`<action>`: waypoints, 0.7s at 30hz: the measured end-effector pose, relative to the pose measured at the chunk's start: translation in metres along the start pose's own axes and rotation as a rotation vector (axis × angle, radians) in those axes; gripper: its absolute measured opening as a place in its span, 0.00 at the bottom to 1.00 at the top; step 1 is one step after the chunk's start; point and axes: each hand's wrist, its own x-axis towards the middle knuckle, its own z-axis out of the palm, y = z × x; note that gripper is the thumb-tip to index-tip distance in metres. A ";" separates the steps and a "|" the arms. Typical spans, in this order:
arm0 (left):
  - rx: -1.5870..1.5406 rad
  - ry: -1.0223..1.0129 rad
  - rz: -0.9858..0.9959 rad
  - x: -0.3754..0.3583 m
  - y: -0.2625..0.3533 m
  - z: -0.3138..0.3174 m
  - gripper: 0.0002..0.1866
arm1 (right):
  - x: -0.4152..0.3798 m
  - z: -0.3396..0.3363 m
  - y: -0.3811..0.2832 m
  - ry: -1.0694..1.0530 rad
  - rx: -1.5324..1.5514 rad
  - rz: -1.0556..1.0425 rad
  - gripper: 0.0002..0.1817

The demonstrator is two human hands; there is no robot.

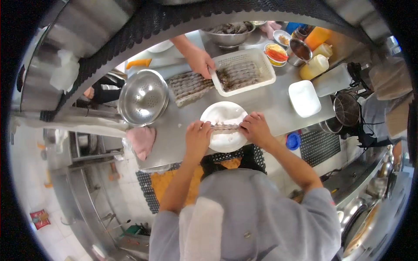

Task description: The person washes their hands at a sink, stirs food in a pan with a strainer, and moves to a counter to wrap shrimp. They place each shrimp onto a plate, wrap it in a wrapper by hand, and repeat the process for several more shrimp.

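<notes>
Grey, slender shrimp-like piece (pixel 225 128) is over the round white plate (pixel 227 145), frame centre, ends pinched in fingers of left hand (pixel 198 138) and right hand (pixel 257 130); uneven pulling may tear it.

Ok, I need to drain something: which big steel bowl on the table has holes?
The left one, by the orange handle; the back one holds shrimp and shows none.
</notes>
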 end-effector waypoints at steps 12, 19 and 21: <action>-0.144 -0.029 -0.048 -0.010 0.032 0.002 0.17 | -0.008 -0.011 -0.024 -0.100 0.103 0.190 0.05; -0.014 -0.308 -0.034 0.009 0.016 0.005 0.14 | 0.017 -0.039 -0.007 -0.092 0.017 0.008 0.04; -0.096 -0.239 -0.010 0.024 0.019 -0.002 0.12 | 0.032 -0.062 0.000 -0.084 0.016 -0.027 0.04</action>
